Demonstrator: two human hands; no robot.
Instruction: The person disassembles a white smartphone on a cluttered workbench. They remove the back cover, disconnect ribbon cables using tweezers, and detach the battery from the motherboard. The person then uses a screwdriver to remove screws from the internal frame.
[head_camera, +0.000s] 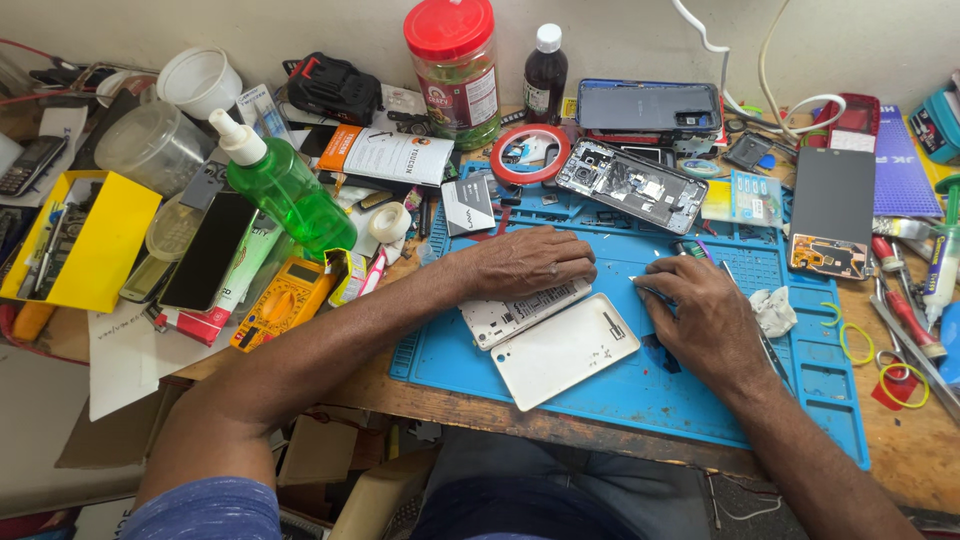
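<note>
My left hand (528, 262) rests palm down on a white opened phone body (520, 312) lying on the blue work mat (620, 380). Beside it lies a white phone back cover (562, 350), flat and tilted. My right hand (700, 315) is on the mat just right of the cover, fingers curled around a thin metal tool whose tip (638, 283) points left toward the phone. What kind of tool it is stays mostly hidden under the fingers.
An opened dark phone (632, 186), a black screen panel (830, 212) and a red tape roll (528, 155) lie at the mat's back. A green spray bottle (285, 188), yellow multimeter (285, 300), yellow tray (85, 240) stand left. Screwdrivers (905, 310) and rubber bands lie right.
</note>
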